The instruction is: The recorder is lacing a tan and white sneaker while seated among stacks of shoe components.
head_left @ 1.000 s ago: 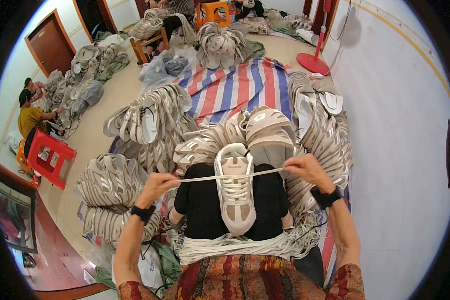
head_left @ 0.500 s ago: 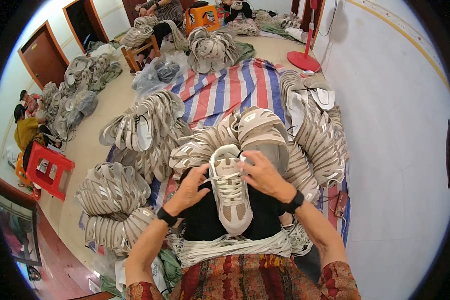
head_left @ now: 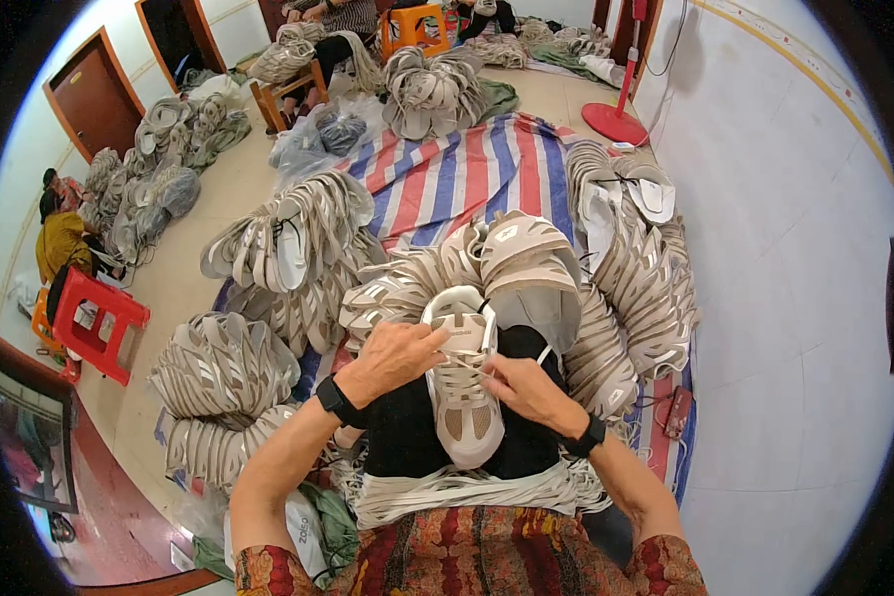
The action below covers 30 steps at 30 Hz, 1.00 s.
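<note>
A beige and white sneaker rests on my black-clad lap with its toe toward me. White shoelace crosses its front in rows. My left hand lies over the upper left side of the shoe, thumb and fingers pinched together on the lace near the tongue. At the right side of the lacing my right hand is closed, its fingertips gripping lace; a loose white end shows above that hand. A bundle of loose white laces lies across my waist. Both wrists wear black bands.
Stacked shoe uppers curve around my knees, with more piles left and right on a striped tarp. A red stool stands at left, a red fan base by the right wall. Other people sit farther off among shoe piles.
My left hand has moved right onto the shoe's lacing and its fingers have closed. The right hand has come down along the shoe's right side, fingers drawn in. The shoe stays on my lap.
</note>
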{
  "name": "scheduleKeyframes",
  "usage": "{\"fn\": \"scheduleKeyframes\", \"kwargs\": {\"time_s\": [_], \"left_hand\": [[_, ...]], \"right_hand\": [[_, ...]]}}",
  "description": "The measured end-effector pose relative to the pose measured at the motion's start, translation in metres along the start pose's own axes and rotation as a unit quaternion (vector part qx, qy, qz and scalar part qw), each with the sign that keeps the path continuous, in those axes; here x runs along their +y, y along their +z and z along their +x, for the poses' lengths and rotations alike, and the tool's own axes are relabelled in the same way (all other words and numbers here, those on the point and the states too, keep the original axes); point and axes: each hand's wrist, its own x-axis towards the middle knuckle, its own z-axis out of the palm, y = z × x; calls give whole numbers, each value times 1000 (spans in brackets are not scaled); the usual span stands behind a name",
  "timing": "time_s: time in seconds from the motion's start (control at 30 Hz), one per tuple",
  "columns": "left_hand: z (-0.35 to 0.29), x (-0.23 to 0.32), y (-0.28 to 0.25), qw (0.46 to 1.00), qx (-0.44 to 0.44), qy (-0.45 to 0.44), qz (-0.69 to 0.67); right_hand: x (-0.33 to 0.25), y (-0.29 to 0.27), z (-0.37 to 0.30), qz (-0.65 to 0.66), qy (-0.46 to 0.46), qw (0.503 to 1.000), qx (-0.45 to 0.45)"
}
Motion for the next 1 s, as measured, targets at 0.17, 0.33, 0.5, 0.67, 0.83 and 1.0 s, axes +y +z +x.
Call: {"fn": "scheduleKeyframes", "kwargs": {"time_s": [0.17, 0.33, 0.5, 0.67, 0.83, 1.0], "left_hand": [[2, -1, 5, 999, -31, -7, 4], [-4, -20, 19, 983, -63, -91, -148], [-22, -47, 16, 905, -105, -174, -375], [-101, -74, -18, 801, -193, -343, -451], [-214, -92, -48, 756, -90, -520, -388], [-291, -91, -50, 819, -11, -516, -249]], "right_hand": [[2, 10, -9, 63, 36, 997, 41], [3, 5, 1, 75, 59, 993, 71], [5, -15, 16, 100, 6, 995, 22], [52, -103, 9, -38, -22, 997, -59], [83, -201, -55, -210, 89, 973, 45], [113, -233, -100, -295, 134, 915, 240]]}}
